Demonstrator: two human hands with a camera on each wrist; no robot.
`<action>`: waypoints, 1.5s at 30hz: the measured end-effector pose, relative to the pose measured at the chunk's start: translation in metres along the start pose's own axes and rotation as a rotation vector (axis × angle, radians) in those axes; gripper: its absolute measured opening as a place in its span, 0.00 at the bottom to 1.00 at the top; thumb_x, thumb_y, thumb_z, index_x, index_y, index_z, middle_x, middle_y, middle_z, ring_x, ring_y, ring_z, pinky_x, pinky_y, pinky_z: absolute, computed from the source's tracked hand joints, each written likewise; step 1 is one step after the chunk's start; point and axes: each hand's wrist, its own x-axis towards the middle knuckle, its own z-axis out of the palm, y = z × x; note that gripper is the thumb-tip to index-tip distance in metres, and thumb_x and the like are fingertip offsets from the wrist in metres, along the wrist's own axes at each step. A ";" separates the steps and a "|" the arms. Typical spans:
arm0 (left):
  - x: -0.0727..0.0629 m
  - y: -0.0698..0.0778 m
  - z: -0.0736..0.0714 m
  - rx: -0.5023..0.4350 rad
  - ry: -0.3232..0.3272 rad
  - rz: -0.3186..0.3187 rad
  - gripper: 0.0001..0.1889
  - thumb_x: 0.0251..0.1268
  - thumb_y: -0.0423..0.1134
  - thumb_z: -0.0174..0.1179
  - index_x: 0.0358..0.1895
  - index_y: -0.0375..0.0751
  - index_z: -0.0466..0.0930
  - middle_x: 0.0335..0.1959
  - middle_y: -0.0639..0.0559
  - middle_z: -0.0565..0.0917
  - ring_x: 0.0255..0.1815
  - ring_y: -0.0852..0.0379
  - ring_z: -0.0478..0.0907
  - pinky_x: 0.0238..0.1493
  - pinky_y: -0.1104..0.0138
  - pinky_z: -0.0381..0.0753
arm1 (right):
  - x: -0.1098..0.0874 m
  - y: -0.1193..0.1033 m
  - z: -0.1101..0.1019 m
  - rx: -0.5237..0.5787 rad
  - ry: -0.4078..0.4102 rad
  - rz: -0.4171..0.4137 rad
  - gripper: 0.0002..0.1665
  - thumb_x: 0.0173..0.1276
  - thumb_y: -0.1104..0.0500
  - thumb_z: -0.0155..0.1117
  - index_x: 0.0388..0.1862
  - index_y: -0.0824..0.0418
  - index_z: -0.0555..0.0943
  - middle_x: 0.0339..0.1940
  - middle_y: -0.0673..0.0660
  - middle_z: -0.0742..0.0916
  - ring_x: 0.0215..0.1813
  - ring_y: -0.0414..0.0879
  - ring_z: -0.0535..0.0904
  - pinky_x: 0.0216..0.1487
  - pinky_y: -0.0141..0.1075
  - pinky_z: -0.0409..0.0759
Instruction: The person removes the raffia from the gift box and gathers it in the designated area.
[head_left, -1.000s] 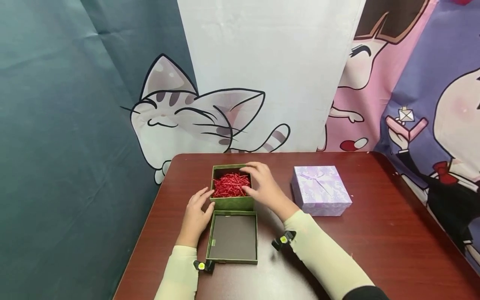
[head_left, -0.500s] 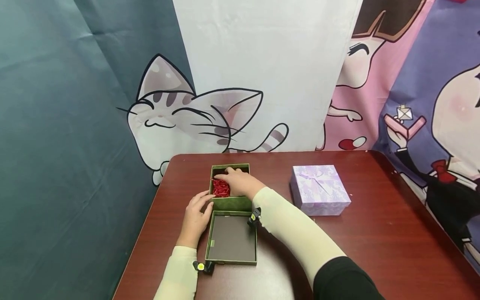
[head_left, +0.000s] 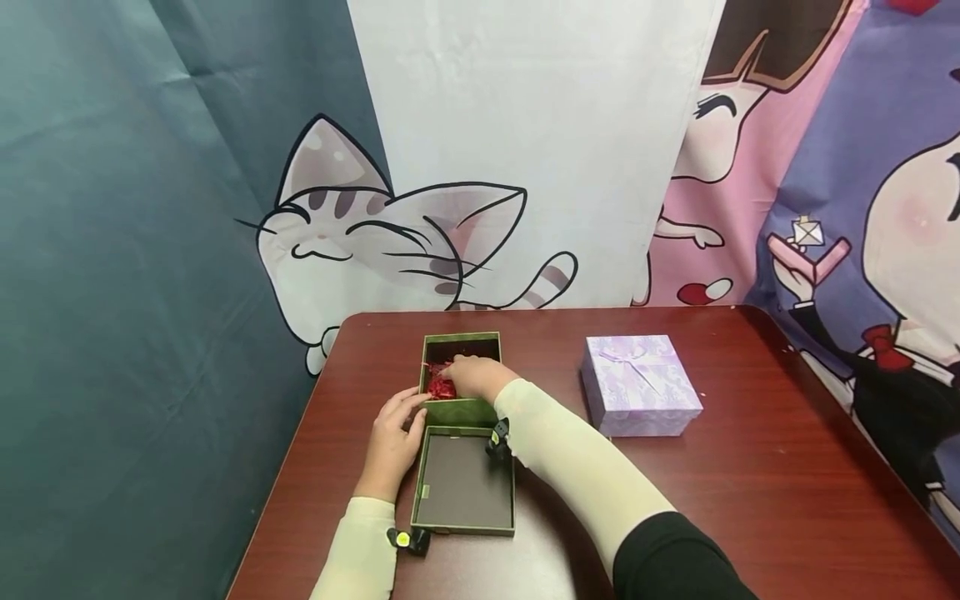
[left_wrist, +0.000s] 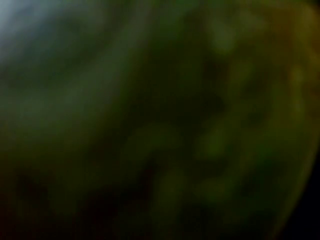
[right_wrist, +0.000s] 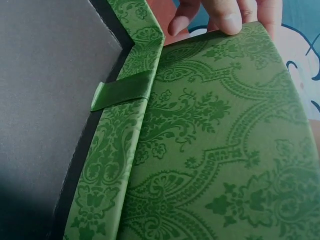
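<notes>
A green patterned box [head_left: 461, 412] stands near the table's far edge, with red shredded paper [head_left: 441, 385] heaped along its left side. My right hand [head_left: 477, 377] reaches inside, its curled fingers gripping the paper; the fingertips are partly hidden. My left hand [head_left: 393, 433] rests against the box's front left corner, fingers extended. In the right wrist view, the left-hand fingers [right_wrist: 230, 17] touch the edge of the green box wall [right_wrist: 210, 125]. A shallow green-rimmed lid [head_left: 467, 487] with a dark inside lies in front of the box. The left wrist view is too dark and blurred to read.
A closed lilac gift box [head_left: 641, 383] with a bow stands to the right on the reddish-brown table [head_left: 750, 492]. A green ribbon tab [right_wrist: 125, 90] crosses the lid's rim. Behind the table hangs a printed cloth [head_left: 555, 150] with cartoon figures.
My right hand has moved from the box's right rim down into it and onto the paper. The paper now sits bunched to the left. My left hand has stayed in place.
</notes>
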 end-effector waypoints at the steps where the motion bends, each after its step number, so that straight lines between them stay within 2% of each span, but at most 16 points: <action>1: -0.001 0.000 0.000 -0.001 0.000 -0.001 0.15 0.68 0.30 0.68 0.56 0.46 0.88 0.61 0.47 0.83 0.54 0.48 0.82 0.42 0.55 0.87 | 0.001 0.001 0.001 -0.011 0.001 -0.010 0.29 0.80 0.61 0.58 0.76 0.42 0.75 0.76 0.56 0.76 0.76 0.54 0.70 0.72 0.49 0.74; 4: -0.001 0.002 0.001 -0.011 0.002 -0.006 0.15 0.68 0.30 0.68 0.55 0.46 0.88 0.60 0.48 0.83 0.53 0.48 0.82 0.41 0.56 0.87 | 0.002 0.002 0.003 -0.035 0.017 -0.048 0.24 0.80 0.63 0.58 0.69 0.46 0.82 0.65 0.53 0.85 0.67 0.48 0.79 0.65 0.42 0.80; 7: -0.001 0.001 0.002 -0.016 0.001 -0.011 0.15 0.69 0.30 0.67 0.55 0.47 0.88 0.60 0.50 0.83 0.51 0.49 0.83 0.41 0.57 0.88 | 0.003 0.003 0.003 -0.012 0.035 -0.071 0.18 0.79 0.65 0.58 0.57 0.49 0.88 0.53 0.50 0.89 0.52 0.42 0.84 0.54 0.37 0.82; 11: -0.001 -0.001 0.003 -0.026 0.004 -0.010 0.15 0.69 0.30 0.67 0.55 0.47 0.88 0.60 0.49 0.83 0.48 0.51 0.84 0.40 0.59 0.88 | 0.002 0.003 0.002 0.042 0.051 -0.086 0.13 0.78 0.65 0.59 0.41 0.51 0.88 0.40 0.48 0.89 0.36 0.39 0.78 0.41 0.33 0.77; 14: -0.001 -0.002 0.003 -0.030 0.010 0.000 0.15 0.68 0.29 0.67 0.55 0.48 0.88 0.60 0.49 0.83 0.47 0.52 0.84 0.38 0.60 0.88 | 0.000 0.003 0.001 0.064 0.081 -0.104 0.14 0.77 0.66 0.61 0.33 0.51 0.85 0.31 0.47 0.86 0.30 0.40 0.73 0.35 0.33 0.73; 16: -0.001 -0.003 0.003 -0.031 0.011 0.005 0.15 0.68 0.30 0.67 0.55 0.48 0.88 0.60 0.48 0.83 0.46 0.53 0.84 0.38 0.61 0.87 | -0.001 0.004 0.000 0.070 0.109 -0.119 0.14 0.75 0.67 0.62 0.31 0.50 0.84 0.28 0.46 0.85 0.29 0.40 0.71 0.33 0.33 0.71; 19: -0.001 -0.003 0.003 -0.027 0.011 0.010 0.15 0.69 0.30 0.68 0.55 0.48 0.88 0.60 0.48 0.83 0.45 0.53 0.84 0.37 0.61 0.87 | -0.001 0.005 -0.003 0.075 0.154 -0.144 0.13 0.73 0.67 0.64 0.33 0.50 0.86 0.28 0.44 0.85 0.28 0.40 0.72 0.32 0.32 0.71; 23: -0.001 -0.003 0.002 -0.030 0.013 0.009 0.15 0.69 0.30 0.68 0.56 0.48 0.88 0.60 0.48 0.83 0.44 0.54 0.84 0.37 0.62 0.87 | -0.002 0.008 -0.010 0.090 0.200 -0.166 0.11 0.70 0.66 0.68 0.43 0.50 0.89 0.34 0.44 0.88 0.30 0.38 0.75 0.33 0.32 0.73; 27: -0.001 -0.003 0.003 -0.039 0.016 0.009 0.16 0.68 0.29 0.67 0.56 0.48 0.88 0.60 0.49 0.83 0.43 0.56 0.84 0.37 0.62 0.87 | -0.009 0.011 -0.023 0.121 0.228 -0.172 0.21 0.65 0.65 0.73 0.57 0.52 0.88 0.46 0.47 0.90 0.37 0.38 0.81 0.35 0.31 0.77; 30: -0.002 -0.004 0.004 -0.038 0.021 0.014 0.16 0.68 0.29 0.68 0.56 0.48 0.88 0.60 0.50 0.83 0.42 0.57 0.83 0.37 0.63 0.86 | -0.016 0.012 -0.034 0.143 0.249 -0.161 0.28 0.62 0.66 0.74 0.63 0.53 0.86 0.51 0.49 0.90 0.40 0.39 0.82 0.35 0.32 0.78; 32: -0.002 -0.004 0.004 -0.037 0.022 0.015 0.16 0.68 0.29 0.68 0.55 0.47 0.88 0.59 0.50 0.83 0.42 0.57 0.83 0.37 0.63 0.86 | -0.021 0.015 -0.041 0.151 0.265 -0.156 0.31 0.61 0.66 0.74 0.65 0.53 0.85 0.54 0.50 0.89 0.45 0.39 0.83 0.37 0.32 0.78; 34: -0.003 -0.004 0.003 -0.034 0.022 0.015 0.16 0.68 0.29 0.68 0.56 0.47 0.88 0.59 0.49 0.83 0.43 0.57 0.84 0.37 0.63 0.86 | -0.026 0.017 -0.049 0.174 0.284 -0.152 0.29 0.59 0.68 0.73 0.61 0.52 0.87 0.51 0.50 0.90 0.43 0.42 0.82 0.36 0.34 0.78; 39: -0.002 -0.004 0.003 -0.030 0.023 0.018 0.16 0.69 0.30 0.67 0.57 0.48 0.88 0.60 0.48 0.83 0.46 0.54 0.84 0.37 0.63 0.87 | -0.042 0.027 -0.071 0.204 0.363 -0.160 0.25 0.58 0.69 0.72 0.53 0.50 0.88 0.47 0.51 0.88 0.45 0.45 0.82 0.45 0.38 0.81; 45: -0.002 -0.003 0.003 -0.039 0.024 0.019 0.16 0.69 0.29 0.67 0.57 0.45 0.88 0.60 0.48 0.83 0.44 0.56 0.84 0.36 0.64 0.86 | -0.061 0.050 -0.086 0.227 0.456 -0.124 0.35 0.56 0.68 0.72 0.65 0.52 0.84 0.57 0.55 0.87 0.56 0.51 0.82 0.55 0.44 0.81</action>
